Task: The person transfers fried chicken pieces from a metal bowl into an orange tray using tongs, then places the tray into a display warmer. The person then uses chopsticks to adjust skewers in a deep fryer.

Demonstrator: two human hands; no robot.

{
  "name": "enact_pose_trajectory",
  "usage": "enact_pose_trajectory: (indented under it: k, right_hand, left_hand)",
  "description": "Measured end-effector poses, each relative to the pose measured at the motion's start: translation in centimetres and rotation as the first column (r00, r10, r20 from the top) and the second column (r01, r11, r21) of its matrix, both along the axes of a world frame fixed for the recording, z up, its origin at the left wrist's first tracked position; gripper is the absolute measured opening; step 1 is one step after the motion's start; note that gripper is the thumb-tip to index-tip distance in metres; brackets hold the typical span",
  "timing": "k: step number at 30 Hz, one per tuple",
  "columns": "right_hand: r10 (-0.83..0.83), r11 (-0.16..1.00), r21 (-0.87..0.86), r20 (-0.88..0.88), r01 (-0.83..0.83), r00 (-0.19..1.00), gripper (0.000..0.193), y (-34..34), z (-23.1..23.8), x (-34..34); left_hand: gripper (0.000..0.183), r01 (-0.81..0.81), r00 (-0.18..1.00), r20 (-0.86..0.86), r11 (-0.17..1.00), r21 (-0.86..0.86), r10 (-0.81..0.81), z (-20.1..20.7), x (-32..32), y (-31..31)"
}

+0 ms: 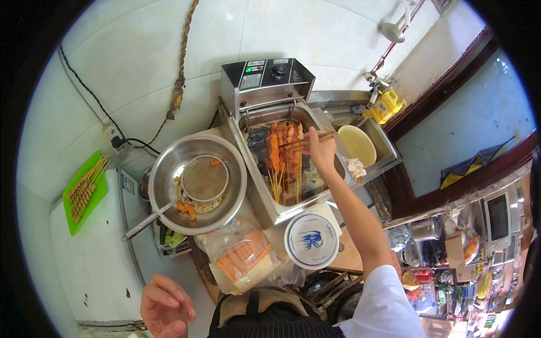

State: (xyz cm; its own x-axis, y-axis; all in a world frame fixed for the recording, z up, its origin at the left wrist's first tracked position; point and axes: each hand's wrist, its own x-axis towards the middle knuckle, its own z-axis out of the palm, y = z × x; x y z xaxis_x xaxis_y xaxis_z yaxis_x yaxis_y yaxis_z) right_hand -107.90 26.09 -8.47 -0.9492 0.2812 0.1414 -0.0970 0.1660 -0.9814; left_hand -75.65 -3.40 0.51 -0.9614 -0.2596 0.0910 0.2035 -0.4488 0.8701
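My right hand (321, 151) grips wooden chopsticks (291, 145), reaching over an electric deep fryer (268, 76). Their tips touch or hover just above a row of orange-brown food skewers (274, 149) lying in the fryer basin. The skewers' bare sticks point toward me, and dark oil with pale froth shows around them. At the lower left, my left hand (168, 304) is held in the air with its fingers loosely bent and apart. It holds nothing.
Left of the fryer stands a steel colander (235, 186) with a mesh skimmer (205, 177) and food scraps inside. Nearer me are a bagged pack of orange food (243, 260) and a blue-patterned bowl (311, 240). Skewers lie on a green tray (97, 194); a sink (389, 155) holds a basin (357, 145).
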Motion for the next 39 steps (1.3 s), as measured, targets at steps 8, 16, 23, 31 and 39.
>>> enact_pose_trajectory:
  k: [8, 16, 23, 31, 39]
  right_hand:
    - [0.161, 0.986, 0.045, -0.004, -0.16, 0.987, 0.035, 0.3, 2.6, 0.3]
    - [0.113, 0.99, -0.115, 0.268, -0.085, 0.957, 0.026, 3.5, 3.4, 0.3]
    - [0.185, 0.966, -0.247, 0.447, -0.077, 0.875, 0.024, 3.5, 1.3, 2.9]
    - [0.176, 0.956, -0.288, 0.431, -0.05, 0.885, 0.022, 8.4, 2.2, 2.3]
    - [0.28, 0.908, -0.393, 0.319, -0.142, 0.906, 0.025, 3.9, 1.4, 6.3]
  left_hand:
    - [0.04, -0.022, 1.0, 0.0, 1.0, 0.012, 0.022, -0.2, -0.7, -0.4]
    - [0.04, -0.01, 1.0, 0.009, 1.0, 0.008, 0.01, -0.1, -1.5, -0.8]
    - [0.04, 0.012, 0.999, 0.036, 1.0, 0.011, -0.012, 0.0, -1.9, -0.5]
    - [0.041, 0.025, 1.0, 0.013, 1.0, 0.001, -0.025, 0.1, -1.7, -0.1]
    - [0.039, 0.057, 0.998, 0.002, 0.998, 0.02, -0.057, 0.3, -1.3, 0.4]
